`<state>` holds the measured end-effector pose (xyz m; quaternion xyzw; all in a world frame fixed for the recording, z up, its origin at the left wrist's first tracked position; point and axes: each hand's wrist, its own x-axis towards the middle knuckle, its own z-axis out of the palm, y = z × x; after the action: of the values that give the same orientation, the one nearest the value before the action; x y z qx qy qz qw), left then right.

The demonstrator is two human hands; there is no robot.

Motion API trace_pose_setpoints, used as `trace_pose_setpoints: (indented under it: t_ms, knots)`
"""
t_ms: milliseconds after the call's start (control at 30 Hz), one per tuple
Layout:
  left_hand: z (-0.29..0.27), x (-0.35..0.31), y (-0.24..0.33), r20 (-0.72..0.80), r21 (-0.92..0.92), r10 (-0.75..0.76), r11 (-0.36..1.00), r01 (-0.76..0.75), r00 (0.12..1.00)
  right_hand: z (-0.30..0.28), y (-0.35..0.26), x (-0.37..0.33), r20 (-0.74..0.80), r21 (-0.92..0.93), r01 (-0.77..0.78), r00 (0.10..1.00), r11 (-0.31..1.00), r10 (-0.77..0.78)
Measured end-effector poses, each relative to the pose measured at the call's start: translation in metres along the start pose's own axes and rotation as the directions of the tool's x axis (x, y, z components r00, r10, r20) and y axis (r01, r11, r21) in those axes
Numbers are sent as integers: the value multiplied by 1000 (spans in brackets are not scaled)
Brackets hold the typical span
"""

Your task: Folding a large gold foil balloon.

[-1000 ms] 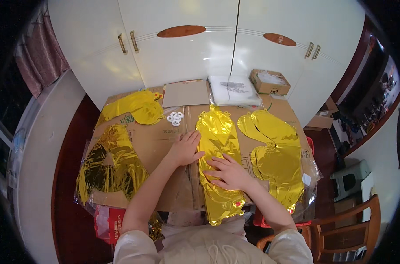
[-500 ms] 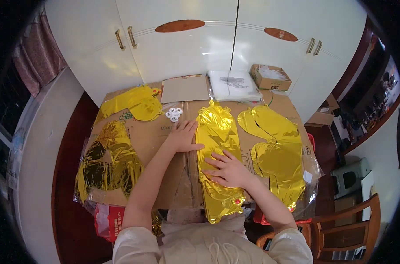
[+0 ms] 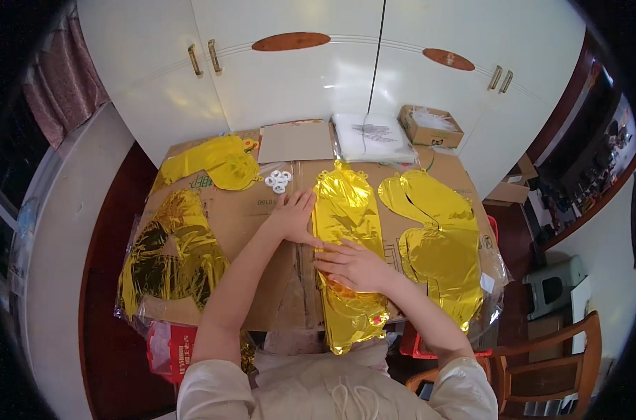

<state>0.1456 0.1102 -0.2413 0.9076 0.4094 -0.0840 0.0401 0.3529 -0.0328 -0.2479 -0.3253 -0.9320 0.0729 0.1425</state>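
Note:
A long stack of flat gold foil balloons [image 3: 349,224] lies up and down the middle of the cardboard-covered table. Its near end reaches past the front edge. Along the stack's left side, my left hand [image 3: 295,218] rests on the cardboard, its fingers stretched toward the foil edge and its thumb touching it. My right hand [image 3: 354,267] lies flat across the foil, fingers pointing left and close to the left thumb. Neither hand grips anything. To the right sits a curved number-shaped gold foil balloon [image 3: 440,234]; to the left, an A-shaped gold foil sheet [image 3: 181,234].
More gold foil [image 3: 220,162] lies at the far left, beside several small white ring-shaped rolls [image 3: 279,181]. Along the back are a grey-brown board [image 3: 295,142], a stack of clear plastic bags [image 3: 374,138] and a small cardboard box [image 3: 430,127]. A wooden chair [image 3: 549,367] stands at right.
My right hand has slid a little left across the foil, toward my left thumb, its fingers now closer together. My left hand stays nearly in place. The view has shifted slightly.

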Motion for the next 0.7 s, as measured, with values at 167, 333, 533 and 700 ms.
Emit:
trace_pose_setpoints:
  t_ms: [167, 333, 533, 700]
  knots:
    - [3, 2, -1, -19, -18, 26, 1000, -26, 999, 8, -4, -8, 55, -42, 64, 997, 997, -61]
    - [1, 0, 0, -25, -24, 33, 999, -34, 999, 5, -11, -14, 76, -95, 85, 994, 992, -78]
    - [-1, 0, 1, -13, 1, 35, 999, -35, 999, 4, -14, -16, 85, -107, 114, 991, 988, -105]
    - [0, 0, -4, -81, -3, 54, 999, -54, 995, 6, -14, -18, 79, -139, 127, 990, 982, -117]
